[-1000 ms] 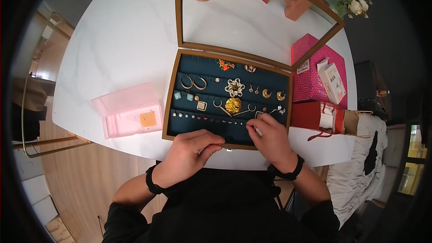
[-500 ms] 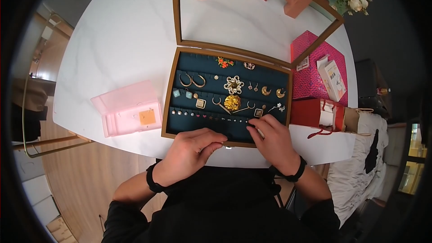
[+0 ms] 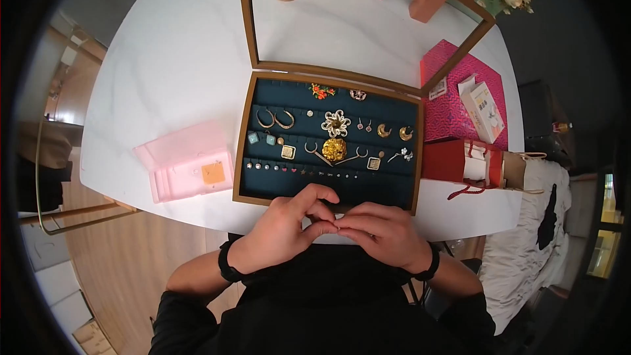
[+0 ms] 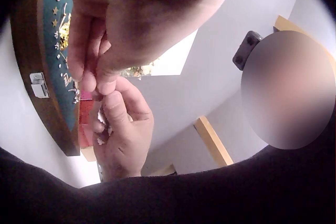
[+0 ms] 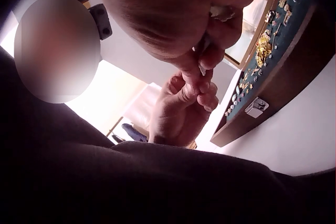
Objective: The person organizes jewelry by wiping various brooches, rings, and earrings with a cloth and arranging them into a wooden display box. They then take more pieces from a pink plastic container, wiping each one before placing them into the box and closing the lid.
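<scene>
My two hands meet at the fingertips over the front edge of a wooden jewelry box (image 3: 248, 144). The left hand (image 3: 279, 230) pinches with thumb and fingertips, its index finger raised and bent in the head view. Against it, the right hand (image 3: 388, 236) pinches too, and a small crumpled white scrap (image 4: 101, 118) shows among its curled fingers. I cannot tell what tiny piece lies between the touching fingertips. Behind the hands, a row of stud earrings (image 3: 284, 169) runs across the dark green lining, below a gold brooch (image 3: 334, 150) and a flower brooch (image 3: 336, 123).
The box's glass lid (image 3: 246, 20) stands raised at the back. An open pink case (image 3: 184, 183) sits to the left, with an orange square (image 3: 213, 172) inside. To the right are a patterned pink box (image 3: 453, 115), a small white carton (image 3: 483, 112) and a red bag (image 3: 444, 161).
My right hand has left the end of the stud row and come toward my body and left, meeting the left hand. The left index finger has lifted.
</scene>
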Available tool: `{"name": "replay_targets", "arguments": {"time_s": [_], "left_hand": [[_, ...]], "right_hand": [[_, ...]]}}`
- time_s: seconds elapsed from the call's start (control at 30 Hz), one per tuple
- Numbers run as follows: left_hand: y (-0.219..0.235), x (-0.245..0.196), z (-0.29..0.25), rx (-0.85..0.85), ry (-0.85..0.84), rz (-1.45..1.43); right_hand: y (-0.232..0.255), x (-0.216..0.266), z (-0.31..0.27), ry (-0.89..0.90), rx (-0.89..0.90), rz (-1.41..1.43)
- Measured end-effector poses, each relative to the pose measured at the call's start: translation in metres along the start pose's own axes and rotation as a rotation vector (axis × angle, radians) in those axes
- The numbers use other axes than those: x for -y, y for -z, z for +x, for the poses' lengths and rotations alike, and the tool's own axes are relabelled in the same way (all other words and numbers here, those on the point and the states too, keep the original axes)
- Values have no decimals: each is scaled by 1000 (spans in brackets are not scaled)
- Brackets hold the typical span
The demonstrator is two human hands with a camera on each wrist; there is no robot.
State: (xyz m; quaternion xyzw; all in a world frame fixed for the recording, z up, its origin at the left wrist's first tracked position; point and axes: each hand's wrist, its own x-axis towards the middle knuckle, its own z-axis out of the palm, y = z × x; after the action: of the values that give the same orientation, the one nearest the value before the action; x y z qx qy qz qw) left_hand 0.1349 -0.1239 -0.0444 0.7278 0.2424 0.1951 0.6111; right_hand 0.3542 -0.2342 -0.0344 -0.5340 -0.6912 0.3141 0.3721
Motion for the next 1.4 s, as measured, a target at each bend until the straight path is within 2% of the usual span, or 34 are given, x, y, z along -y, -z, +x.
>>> {"name": "replay_targets", "arguments": {"time_s": [0.13, 0.3, 0.47, 0.57, 0.63, 0.67, 0.7, 0.77, 0.8, 1.0, 1.2, 1.4], "left_hand": [[3, -2, 3, 63, 17, 6], [2, -3, 3, 101, 67, -54], [2, -3, 7, 107, 34, -38], [1, 1, 7, 70, -4, -6], [3, 3, 4, 30, -21, 9], [6, 5, 3, -7, -21, 57], [9, 6, 2, -45, -20, 104], [15, 7, -2, -56, -10, 120], [18, 9, -4, -76, -9, 141], [31, 12, -17, -128, 22, 185], [34, 15, -24, -138, 47, 200], [34, 19, -24, -132, 31, 196]], "right_hand": [[2, -6, -1, 78, 24, 6], [5, -9, -3, 93, 24, 9], [7, -11, -4, 70, 16, 20], [11, -12, -6, -3, 9, 20], [18, -13, -3, -136, -60, -55], [18, -21, -1, -142, -133, -85], [18, -27, -1, -144, -132, -87], [20, -38, 0, -255, -186, -220], [20, -42, 1, -201, -202, -251], [15, -46, 7, -134, -208, -416], [13, -45, 11, -148, -161, -517], [14, -43, 13, -136, -97, -503]]}}
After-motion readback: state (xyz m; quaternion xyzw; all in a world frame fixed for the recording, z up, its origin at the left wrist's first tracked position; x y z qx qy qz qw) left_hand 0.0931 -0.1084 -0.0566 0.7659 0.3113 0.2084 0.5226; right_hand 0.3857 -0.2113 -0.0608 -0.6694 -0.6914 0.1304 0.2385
